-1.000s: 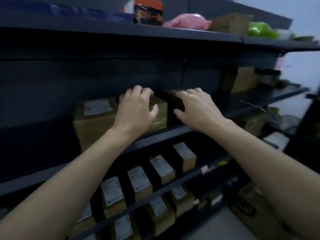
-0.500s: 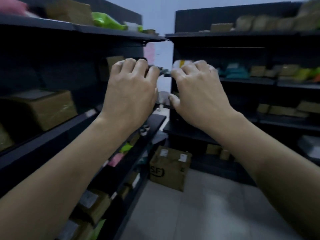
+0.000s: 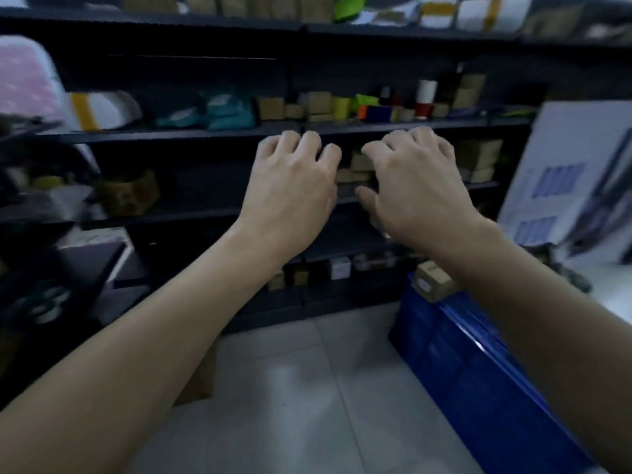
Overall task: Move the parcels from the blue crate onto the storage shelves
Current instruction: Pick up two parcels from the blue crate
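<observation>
Left: dark metal storage shelves (image 3: pixel 171 135), tiered, carrying teal soft-wrapped packets (image 3: pixel 225 111) and small brown boxes (image 3: pixel 318 100). Centre left: left hand (image 3: pixel 290 189), raised in front of the shelving, fingers loosely curled, gripping nothing. Centre right: right hand (image 3: pixel 413 186), level with it and just beside, likewise loosely curled and empty. Lower right: blue ribbed plastic crate (image 3: pixel 461 354) on the pale tiled floor (image 3: pixel 290 388), near the shelf foot, with one brown cardboard parcel (image 3: pixel 432 282) bearing a pale label at its far end; rest of the contents hidden behind the right forearm (image 3: pixel 547 319). Changed within the last second: no longer resting on labelled boxes on a shelf board; view swung round past the aisle to this rack and the crate. Judged meaning: one placement finished, both hands free, next parcel waiting in the crate; probably calls for a reach down and to the right.
</observation>
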A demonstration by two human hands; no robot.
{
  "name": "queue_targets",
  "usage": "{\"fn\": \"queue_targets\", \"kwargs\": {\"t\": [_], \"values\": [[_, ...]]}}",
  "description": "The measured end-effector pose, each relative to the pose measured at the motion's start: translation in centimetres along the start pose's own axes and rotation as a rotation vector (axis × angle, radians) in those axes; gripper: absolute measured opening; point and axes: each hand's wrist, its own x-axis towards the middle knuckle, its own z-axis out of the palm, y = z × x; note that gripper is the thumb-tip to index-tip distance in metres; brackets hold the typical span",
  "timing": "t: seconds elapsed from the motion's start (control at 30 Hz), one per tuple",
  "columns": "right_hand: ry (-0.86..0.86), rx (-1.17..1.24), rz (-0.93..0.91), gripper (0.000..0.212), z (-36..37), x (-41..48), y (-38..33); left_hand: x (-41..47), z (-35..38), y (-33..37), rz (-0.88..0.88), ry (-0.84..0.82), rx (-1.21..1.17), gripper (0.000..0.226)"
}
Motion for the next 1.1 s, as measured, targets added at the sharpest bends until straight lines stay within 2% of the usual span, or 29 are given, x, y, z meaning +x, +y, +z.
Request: {"fn": "queue_targets", "kwargs": {"t": [0.27, 0.63, 0.77, 0.9, 1.1], "values": [[-0.175, -0.160, 0.403, 0.043, 7.0, -0.6, 13.7, 10.2, 11.3, 10.0, 0.263, -0.038, -0.278, 0.040], [-0.295, -0.136, 0.699, 0.047, 18.0, 4.8, 23.8, 21.2, 27.1, 14.1, 0.415, -0.221, -0.476, 0.043], [-0.375, -0.078, 0.808, 0.043, 22.8, 5.1, 27.3, 24.1, 32.6, 16.1, 0.405, -0.344, -0.583, 0.042], [-0.446, -0.050, 0.911, 0.046, 27.1, 4.4, 31.8, 26.2, 38.2, 19.9, 0.373, -0.535, -0.752, 0.044], [-0.549, 0.008, 0.932, 0.051, 34.3, 4.0, 39.3, 29.2, 47.5, 25.8, 0.244, -0.770, -0.839, 0.050]]}}
